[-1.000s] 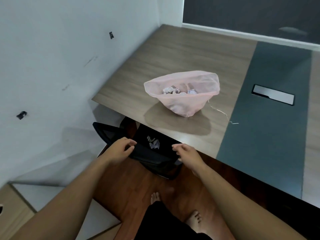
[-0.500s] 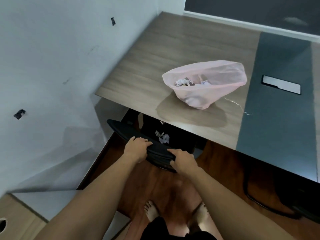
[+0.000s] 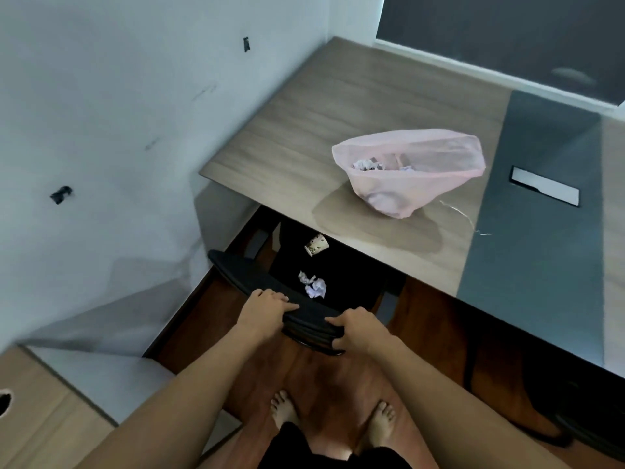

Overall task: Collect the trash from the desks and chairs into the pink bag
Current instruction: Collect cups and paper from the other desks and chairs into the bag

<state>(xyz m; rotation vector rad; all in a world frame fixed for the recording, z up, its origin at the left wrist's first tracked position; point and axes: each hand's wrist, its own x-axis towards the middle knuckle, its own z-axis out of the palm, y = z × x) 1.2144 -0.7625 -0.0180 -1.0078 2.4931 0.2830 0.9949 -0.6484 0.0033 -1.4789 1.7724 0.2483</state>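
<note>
Room corner, viewed from above. White wall [image 3: 118, 130] on the left, scuffed, with a few small dark marks on it. A dark panel [image 3: 490, 38] with a pale sill runs along the far side. The counter [image 3: 321, 130] fills the upper right: wood-grain top, with a grey-blue strip [image 3: 541, 231] running across it; a rectangular cable hatch [image 3: 544, 186] with a pale lid is set in that strip. Floor [image 3: 422, 333] is reddish-brown wood. Lower left, a low cabinet [image 3: 40, 418] with a light wood top and a round hole at the frame edge. A black chair [image 3: 345, 279] stands partly tucked under the near edge of the counter, its backrest [image 3: 243, 275] toward the person. The pink bag [image 3: 406, 191] sits on the wood part of the counter, just beside the grey strip, mouth open and slumped, crumpled scraps visible inside. The person's bare feet [image 3: 284, 412] stand on the floor behind the chair. Left hand [image 3: 265, 311] and right hand [image 3: 358, 330] both grip the top rim of the backrest, fingers curled over it, hands apart. On the chair seat: a paper cup [image 3: 317, 244] lying on its side near the counter edge, and crumpled paper [image 3: 313, 285] nearer the backrest. A thin pale thread [image 3: 463, 214] lies on the counter beside the bag.
</note>
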